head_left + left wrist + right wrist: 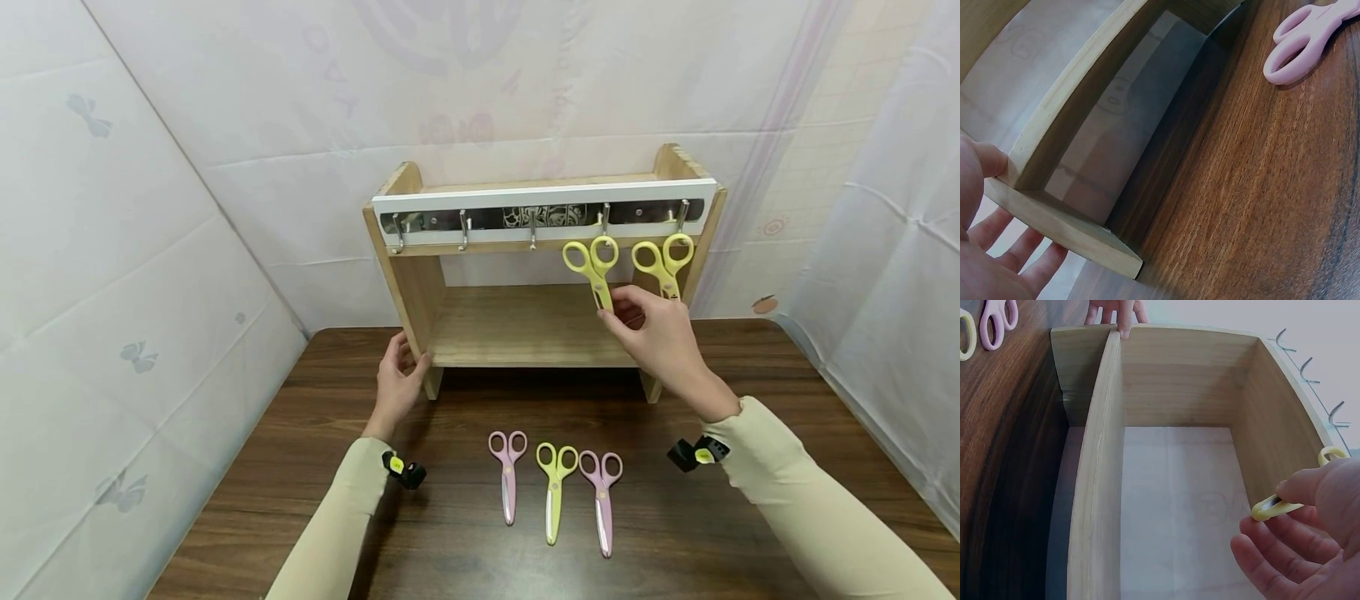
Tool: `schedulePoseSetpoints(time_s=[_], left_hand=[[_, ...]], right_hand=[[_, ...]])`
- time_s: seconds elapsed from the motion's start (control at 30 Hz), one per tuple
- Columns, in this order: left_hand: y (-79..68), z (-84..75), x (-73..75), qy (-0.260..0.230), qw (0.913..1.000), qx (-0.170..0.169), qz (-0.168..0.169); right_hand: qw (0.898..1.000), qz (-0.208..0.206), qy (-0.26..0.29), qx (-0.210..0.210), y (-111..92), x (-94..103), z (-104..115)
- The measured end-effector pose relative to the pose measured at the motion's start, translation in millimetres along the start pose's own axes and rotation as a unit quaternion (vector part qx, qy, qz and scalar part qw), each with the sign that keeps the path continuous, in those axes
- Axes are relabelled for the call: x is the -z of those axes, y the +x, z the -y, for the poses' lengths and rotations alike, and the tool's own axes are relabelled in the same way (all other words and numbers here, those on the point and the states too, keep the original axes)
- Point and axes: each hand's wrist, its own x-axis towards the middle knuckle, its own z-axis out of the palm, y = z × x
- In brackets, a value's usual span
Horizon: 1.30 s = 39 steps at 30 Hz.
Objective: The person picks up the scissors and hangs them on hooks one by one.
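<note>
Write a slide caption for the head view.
Right hand holds yellow scissors near a hook; left hand grips the shelf; three scissors lie on the table.

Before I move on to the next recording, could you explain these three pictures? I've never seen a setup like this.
There is no robot here: a person works with two bare hands. The wide picture comes from a camera worn on the head; the two closer ones come from a camera on each wrist.

On the dark wooden table lie a left pink pair of scissors, a middle yellow pair and a right pink pair. Behind them stands a wooden shelf with five hooks along its front.

The left hand grips the shelf's side. The right hand pinches a held yellow pair, handles up, by the fourth hook from the left; I can't tell whether it is hooked on. Another yellow pair hangs at the rightmost hook.
</note>
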Motion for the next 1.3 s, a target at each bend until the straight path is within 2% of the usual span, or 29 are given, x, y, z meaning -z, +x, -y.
schedulePoseSetpoints(time_s=[0.1,0.3,0.43,0.9,1.3], left_hand=[[-0.5,-1.3,0.4,0.002,1.0,0.0,0.002],[3.6,12.8,-0.4,0.005,0.9999,-0.01,-0.008],[4.3,16.0,-0.4,0.003,0.9998,-0.017,-0.012],[2.9,13.7,0.5,-0.003,0.9997,-0.022,-0.009],[3.9,14.1,0.4,0.003,0.9999,-0.005,-0.008]], right_hand=[[1.0,0.0,-0.002,0.001,-0.1,-0.2,0.2],[1.0,-0.001,-0.004,0.002,0.2,-0.1,0.6],[1.0,-0.003,-0.007,0.002,0.5,0.0,0.6],[1.0,0.007,-0.008,0.002,0.0,1.5,1.4],[0.999,0.031,-0.016,0.004,-1.8,7.2,1.1]])
